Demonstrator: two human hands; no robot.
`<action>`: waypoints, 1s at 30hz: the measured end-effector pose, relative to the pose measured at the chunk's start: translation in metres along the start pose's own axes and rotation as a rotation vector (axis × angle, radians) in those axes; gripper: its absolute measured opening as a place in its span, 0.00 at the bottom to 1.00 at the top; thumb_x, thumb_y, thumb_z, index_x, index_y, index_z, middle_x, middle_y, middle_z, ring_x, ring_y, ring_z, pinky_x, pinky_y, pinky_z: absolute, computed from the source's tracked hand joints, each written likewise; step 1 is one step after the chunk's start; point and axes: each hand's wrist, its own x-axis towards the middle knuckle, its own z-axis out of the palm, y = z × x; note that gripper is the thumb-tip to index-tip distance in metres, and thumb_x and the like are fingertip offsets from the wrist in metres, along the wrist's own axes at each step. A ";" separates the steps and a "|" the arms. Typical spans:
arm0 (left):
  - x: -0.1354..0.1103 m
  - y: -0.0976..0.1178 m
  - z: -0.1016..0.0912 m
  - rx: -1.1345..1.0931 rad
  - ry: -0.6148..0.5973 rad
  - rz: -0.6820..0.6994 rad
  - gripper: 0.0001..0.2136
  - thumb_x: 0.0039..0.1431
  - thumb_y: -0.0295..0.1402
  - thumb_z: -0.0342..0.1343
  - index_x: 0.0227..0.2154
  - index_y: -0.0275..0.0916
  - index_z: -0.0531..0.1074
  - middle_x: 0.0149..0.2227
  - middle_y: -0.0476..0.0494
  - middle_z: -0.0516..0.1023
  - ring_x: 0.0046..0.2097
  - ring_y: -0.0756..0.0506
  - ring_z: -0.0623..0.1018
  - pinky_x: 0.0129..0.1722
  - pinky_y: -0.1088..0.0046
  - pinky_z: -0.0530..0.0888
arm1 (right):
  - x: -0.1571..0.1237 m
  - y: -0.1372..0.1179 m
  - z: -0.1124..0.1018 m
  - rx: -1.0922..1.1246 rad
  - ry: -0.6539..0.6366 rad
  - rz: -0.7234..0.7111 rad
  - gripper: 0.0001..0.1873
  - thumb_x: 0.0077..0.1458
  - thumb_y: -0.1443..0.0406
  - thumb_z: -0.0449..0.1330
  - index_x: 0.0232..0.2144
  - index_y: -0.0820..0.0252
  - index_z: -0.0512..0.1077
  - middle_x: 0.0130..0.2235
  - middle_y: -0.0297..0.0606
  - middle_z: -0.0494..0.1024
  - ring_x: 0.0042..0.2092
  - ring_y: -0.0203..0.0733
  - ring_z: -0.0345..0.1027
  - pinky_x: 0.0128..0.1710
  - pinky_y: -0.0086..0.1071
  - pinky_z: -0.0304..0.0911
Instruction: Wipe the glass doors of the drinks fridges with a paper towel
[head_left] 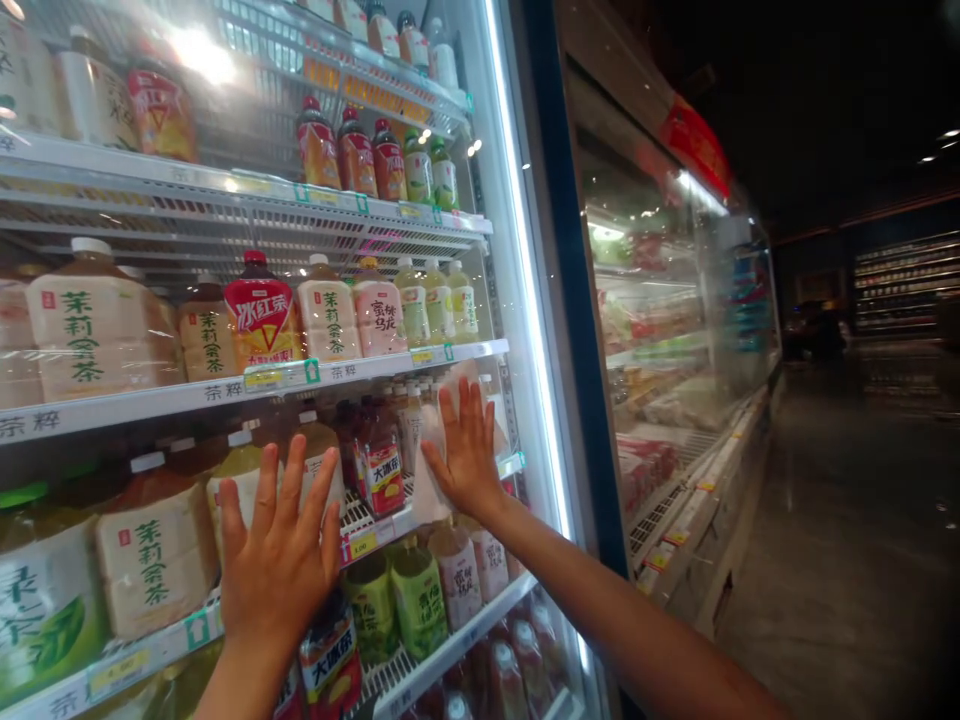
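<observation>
Right now my left hand (277, 560) lies flat on the glass door (514, 200) of the drinks chiller, fingers spread wide and holding nothing. Higher up and to the right, my right hand (469, 455) is spread open too, its palm pressing a white cloth (430, 490) against the same pane (cloth, I think; it could be paper). Behind the glass, tea bottles stand in rows on white shelves (420, 355), with a red-labelled bottle (384, 478) showing between my two hands. A second chiller (675, 330) lines the aisle further right.
</observation>
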 end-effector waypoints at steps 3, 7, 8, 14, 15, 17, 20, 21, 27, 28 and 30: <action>0.000 0.001 0.000 0.009 0.004 0.005 0.33 0.66 0.37 0.54 0.71 0.51 0.49 0.74 0.42 0.50 0.75 0.39 0.47 0.73 0.43 0.39 | -0.040 0.004 0.000 0.025 -0.040 -0.034 0.43 0.69 0.54 0.47 0.74 0.56 0.27 0.76 0.43 0.27 0.76 0.58 0.22 0.72 0.65 0.33; 0.001 0.002 -0.001 0.011 0.015 0.007 0.32 0.67 0.37 0.52 0.71 0.51 0.49 0.74 0.42 0.50 0.75 0.38 0.48 0.73 0.43 0.40 | -0.102 0.022 0.008 0.031 -0.067 -0.175 0.42 0.68 0.52 0.47 0.74 0.58 0.34 0.76 0.45 0.31 0.76 0.62 0.25 0.71 0.67 0.34; 0.001 0.002 -0.002 0.012 0.017 0.007 0.32 0.67 0.38 0.52 0.71 0.50 0.50 0.74 0.42 0.50 0.75 0.38 0.48 0.73 0.42 0.40 | -0.096 0.031 0.009 0.027 -0.065 -0.195 0.42 0.68 0.51 0.47 0.74 0.57 0.34 0.76 0.45 0.31 0.76 0.62 0.26 0.71 0.68 0.34; 0.002 0.004 -0.002 0.037 0.024 0.009 0.32 0.67 0.36 0.53 0.71 0.50 0.51 0.74 0.41 0.50 0.74 0.36 0.49 0.74 0.43 0.41 | 0.018 0.069 -0.003 -0.020 0.048 0.034 0.42 0.70 0.55 0.45 0.73 0.51 0.24 0.76 0.38 0.24 0.76 0.56 0.22 0.71 0.66 0.36; 0.002 0.005 -0.002 0.037 0.024 0.005 0.32 0.66 0.36 0.53 0.71 0.50 0.51 0.74 0.42 0.50 0.74 0.36 0.50 0.74 0.43 0.41 | 0.015 0.068 -0.003 -0.020 0.048 0.039 0.42 0.70 0.55 0.45 0.73 0.51 0.23 0.76 0.38 0.24 0.76 0.56 0.22 0.71 0.66 0.35; 0.003 0.005 -0.003 0.026 0.023 -0.005 0.32 0.66 0.37 0.53 0.71 0.51 0.50 0.74 0.42 0.50 0.74 0.36 0.50 0.74 0.43 0.40 | -0.021 0.064 -0.001 -0.005 0.025 0.030 0.41 0.70 0.55 0.44 0.73 0.54 0.25 0.76 0.41 0.26 0.76 0.57 0.23 0.71 0.67 0.35; 0.003 0.006 -0.003 0.007 0.020 0.002 0.31 0.67 0.38 0.52 0.71 0.51 0.50 0.74 0.43 0.49 0.74 0.36 0.50 0.74 0.44 0.40 | -0.095 0.067 0.004 0.023 -0.033 -0.046 0.41 0.69 0.54 0.45 0.74 0.57 0.30 0.76 0.46 0.29 0.76 0.60 0.25 0.70 0.69 0.37; 0.003 0.006 -0.003 0.004 0.018 0.004 0.31 0.67 0.38 0.52 0.71 0.51 0.51 0.74 0.43 0.49 0.74 0.36 0.50 0.74 0.44 0.40 | -0.107 0.073 0.005 0.020 -0.045 -0.099 0.41 0.68 0.53 0.46 0.74 0.57 0.31 0.76 0.46 0.30 0.76 0.61 0.26 0.70 0.69 0.37; 0.003 0.006 -0.002 0.014 0.015 -0.001 0.31 0.67 0.37 0.52 0.71 0.50 0.51 0.74 0.42 0.49 0.74 0.36 0.49 0.74 0.43 0.40 | -0.018 0.115 -0.002 -0.003 0.017 -0.025 0.41 0.70 0.52 0.45 0.74 0.52 0.27 0.76 0.41 0.25 0.76 0.58 0.23 0.70 0.68 0.35; 0.003 0.006 -0.002 0.025 0.018 0.007 0.32 0.67 0.37 0.53 0.71 0.50 0.50 0.74 0.42 0.49 0.74 0.36 0.49 0.74 0.43 0.40 | -0.007 0.112 -0.002 0.006 0.044 0.028 0.41 0.70 0.53 0.44 0.73 0.52 0.26 0.76 0.41 0.25 0.76 0.58 0.22 0.70 0.68 0.35; 0.002 0.006 -0.001 0.036 0.025 0.011 0.32 0.67 0.36 0.53 0.71 0.50 0.50 0.74 0.42 0.50 0.75 0.37 0.48 0.74 0.44 0.40 | -0.012 0.093 -0.001 0.030 0.053 0.066 0.40 0.70 0.54 0.44 0.73 0.53 0.25 0.76 0.42 0.24 0.76 0.58 0.21 0.70 0.69 0.34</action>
